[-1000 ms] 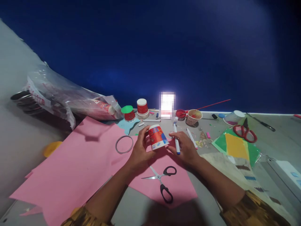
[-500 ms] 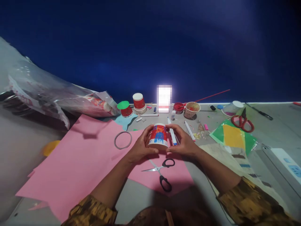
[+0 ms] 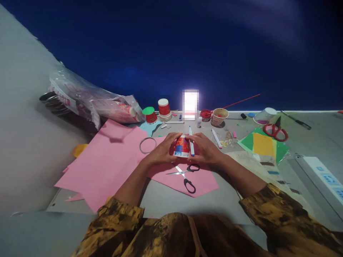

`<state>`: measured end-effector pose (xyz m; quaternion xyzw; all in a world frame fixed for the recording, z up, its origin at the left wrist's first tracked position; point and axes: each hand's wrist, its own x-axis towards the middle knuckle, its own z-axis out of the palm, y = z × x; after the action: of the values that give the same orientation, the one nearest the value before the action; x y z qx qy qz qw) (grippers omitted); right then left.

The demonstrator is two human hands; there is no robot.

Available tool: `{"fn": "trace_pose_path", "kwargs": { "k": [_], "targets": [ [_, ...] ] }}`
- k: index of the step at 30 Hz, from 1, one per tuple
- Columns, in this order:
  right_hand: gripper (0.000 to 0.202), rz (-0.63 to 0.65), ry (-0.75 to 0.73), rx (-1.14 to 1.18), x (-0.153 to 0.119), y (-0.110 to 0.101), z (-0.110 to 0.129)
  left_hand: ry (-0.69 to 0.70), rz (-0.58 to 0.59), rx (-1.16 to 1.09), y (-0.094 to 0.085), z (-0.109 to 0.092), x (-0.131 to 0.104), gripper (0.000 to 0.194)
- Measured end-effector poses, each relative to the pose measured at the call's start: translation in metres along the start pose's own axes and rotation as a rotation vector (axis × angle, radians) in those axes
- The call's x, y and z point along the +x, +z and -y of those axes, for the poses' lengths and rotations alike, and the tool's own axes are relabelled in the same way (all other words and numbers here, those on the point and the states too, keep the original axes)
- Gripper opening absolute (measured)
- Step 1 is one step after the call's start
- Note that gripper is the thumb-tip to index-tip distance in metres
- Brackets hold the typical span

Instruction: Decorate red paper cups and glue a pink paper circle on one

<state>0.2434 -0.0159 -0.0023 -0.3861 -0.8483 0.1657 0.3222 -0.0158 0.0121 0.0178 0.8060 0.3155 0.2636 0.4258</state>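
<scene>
A red and white paper cup (image 3: 181,145), bottom up with blue drawn strokes on its side, is between my two hands. My left hand (image 3: 162,150) wraps its left side, thumb below and fingers over the top. From the other side my right hand (image 3: 207,149) grips the cup, and a white marker (image 3: 191,142) with blue ends stands against its fingers. Just nearer to me lie open black-handled scissors (image 3: 183,173) on pink paper (image 3: 107,167). A grey ring of tape or wire (image 3: 140,145) rests left of my left hand.
Along the back edge stand a green-topped cup (image 3: 150,115), a red cup (image 3: 164,108), a patterned cup (image 3: 219,117) and a blurred bright screen (image 3: 190,105). Red-handled scissors (image 3: 275,132) lie on green paper (image 3: 246,140) at right, near a power strip (image 3: 323,180). A plastic bag (image 3: 107,103) lies at left.
My view has shifted, so the tabletop sits a little higher in the picture. The cup has turned in my hands: its blue drawing now faces more to the left. The marker stands more upright.
</scene>
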Motion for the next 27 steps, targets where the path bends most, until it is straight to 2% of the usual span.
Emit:
{"fn": "trace_pose_path", "kwargs": {
  "k": [2,4,5,8,10,13,17,21,24,27],
  "targets": [
    [0.097,-0.046,-0.027,0.034,0.0,-0.003,0.001,0.018,-0.031,-0.029,0.002,0.001,0.0,0.09],
    [0.092,-0.131,-0.036,0.092,0.001,-0.007,0.005,0.018,-0.093,-0.083,0.003,0.002,-0.001,0.088],
    [0.082,-0.188,-0.022,0.127,0.0,-0.009,0.007,0.011,-0.126,-0.113,0.003,0.003,-0.001,0.087],
    [0.035,-0.384,0.095,0.254,-0.003,-0.011,0.015,-0.031,-0.209,-0.215,0.005,0.007,0.0,0.088],
    [0.021,-0.455,0.218,0.407,-0.007,-0.008,0.017,-0.066,-0.237,-0.291,0.006,0.007,0.0,0.088],
    [0.028,-0.51,0.386,0.634,-0.01,-0.003,0.013,-0.125,-0.284,-0.425,0.011,0.005,0.001,0.088],
    [0.033,-0.605,0.486,0.655,-0.008,0.002,0.002,-0.208,-0.35,-0.564,0.018,0.005,0.002,0.09],
    [0.038,-0.615,0.625,0.857,-0.004,0.005,-0.001,-0.211,-0.361,-0.599,0.022,0.013,0.004,0.092],
    [0.033,-0.586,0.65,0.962,-0.004,0.007,0.006,-0.199,-0.368,-0.549,0.023,0.02,0.005,0.094],
    [0.027,-0.569,0.629,0.958,-0.007,0.007,0.016,-0.155,-0.386,-0.49,0.026,0.024,0.006,0.095]
  ]
}}
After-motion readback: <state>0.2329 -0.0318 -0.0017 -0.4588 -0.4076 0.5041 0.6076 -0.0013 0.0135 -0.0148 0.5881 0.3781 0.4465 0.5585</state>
